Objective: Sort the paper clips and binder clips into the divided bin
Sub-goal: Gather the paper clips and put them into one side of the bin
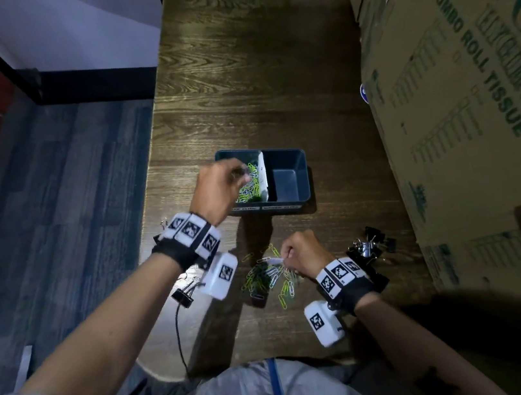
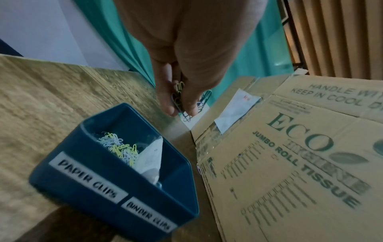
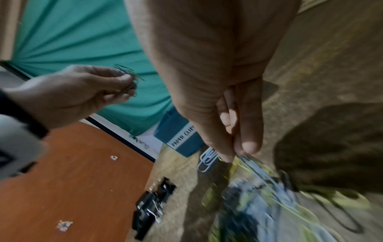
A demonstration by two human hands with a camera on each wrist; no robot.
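Note:
A dark blue divided bin (image 1: 300, 178) (image 2: 87, 183) stands on the wooden table; its left half, labelled PAPER CLIPS, holds yellow and white paper clips (image 1: 249, 185) (image 2: 122, 149), and what shows of its right half holds nothing. My left hand (image 1: 232, 176) (image 2: 180, 106) hovers over the left half and pinches a small bunch of paper clips (image 2: 179, 93). My right hand (image 1: 283, 258) (image 3: 238, 152) pinches paper clips (image 3: 207, 159) at the loose pile (image 1: 271, 277) near the table's front. Black binder clips (image 1: 371, 245) lie to the right of that hand.
A large cardboard box (image 1: 474, 97) printed JUMBO ROLL TISSUE fills the right side, close behind the bin. Another black binder clip (image 1: 184, 295) (image 3: 153, 204) lies at the table's left edge, beside a thin black cable (image 1: 180, 337). Floor lies to the left.

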